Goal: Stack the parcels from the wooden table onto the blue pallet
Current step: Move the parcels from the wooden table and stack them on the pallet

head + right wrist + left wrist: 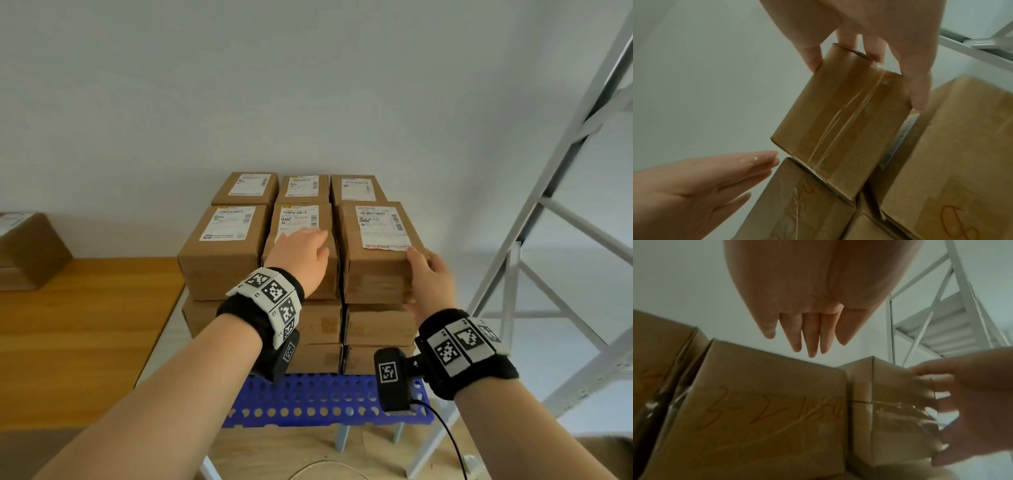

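Brown cardboard parcels with white labels stand several layers high on the blue pallet (308, 394). My right hand (426, 274) grips the near right corner of the top front-right parcel (373, 267), thumb on its top edge. In the right wrist view the thumb and fingers (918, 97) clasp that parcel's (838, 129) taped end. My left hand (301, 253) lies flat with straight fingers (809, 340) over the top front-middle parcel (298, 214); whether it touches cannot be told. It holds nothing.
The wooden table (85, 325) lies to the left with one more parcel (27, 250) at its far left. A grey metal rack (548, 222) stands close on the right. A white wall is behind the stack. A black cable (445, 438) hangs from my right wrist.
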{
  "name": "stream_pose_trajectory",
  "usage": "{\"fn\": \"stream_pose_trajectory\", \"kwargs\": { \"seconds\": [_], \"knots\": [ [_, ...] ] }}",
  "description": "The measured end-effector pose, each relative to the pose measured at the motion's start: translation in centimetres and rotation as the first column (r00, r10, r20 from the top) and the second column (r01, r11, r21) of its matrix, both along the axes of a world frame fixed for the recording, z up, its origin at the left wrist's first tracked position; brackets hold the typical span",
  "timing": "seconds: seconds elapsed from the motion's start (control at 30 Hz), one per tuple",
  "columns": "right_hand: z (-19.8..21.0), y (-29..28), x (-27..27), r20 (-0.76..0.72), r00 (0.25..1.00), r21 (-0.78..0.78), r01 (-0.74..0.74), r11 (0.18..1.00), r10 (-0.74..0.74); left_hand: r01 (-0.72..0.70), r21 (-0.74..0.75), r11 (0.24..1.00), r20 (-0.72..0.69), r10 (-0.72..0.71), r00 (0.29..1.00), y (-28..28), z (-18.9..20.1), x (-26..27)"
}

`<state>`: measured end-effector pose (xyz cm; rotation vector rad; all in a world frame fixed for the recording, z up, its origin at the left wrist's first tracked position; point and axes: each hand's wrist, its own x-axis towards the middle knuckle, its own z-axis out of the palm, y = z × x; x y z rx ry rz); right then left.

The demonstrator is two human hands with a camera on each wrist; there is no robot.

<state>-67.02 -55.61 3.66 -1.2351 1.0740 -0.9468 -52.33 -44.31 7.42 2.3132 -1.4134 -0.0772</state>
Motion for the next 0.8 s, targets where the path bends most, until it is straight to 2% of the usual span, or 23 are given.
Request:
{"fn": "stream_pose_trajectory", "kwargs": {
  "seconds": [0.13,0.37,0.8],
  "knots": [
    [-0.7,-0.2,0.6,-0.018,1.0,-0.005,0.011,1.0,-0.011,0.01,0.012,1.0,0.047,-0.01,0.999,0.0,-0.8,0.3],
    [-0.8,-0.8,1.1,-0.104,0.994,-0.016,0.038,0.999,-0.039,-0.002,-0.03,1.0,0.04,0.003,0.999,0.1,-1.4,0.2],
    [-1.0,-1.4,1.1,-0.289,0.955,-0.168,0.025,0.986,-0.073,0.012,-0.034,0.999,0.021,-0.011,1.0,0.2,-2.1,0.7]
  ]
}}
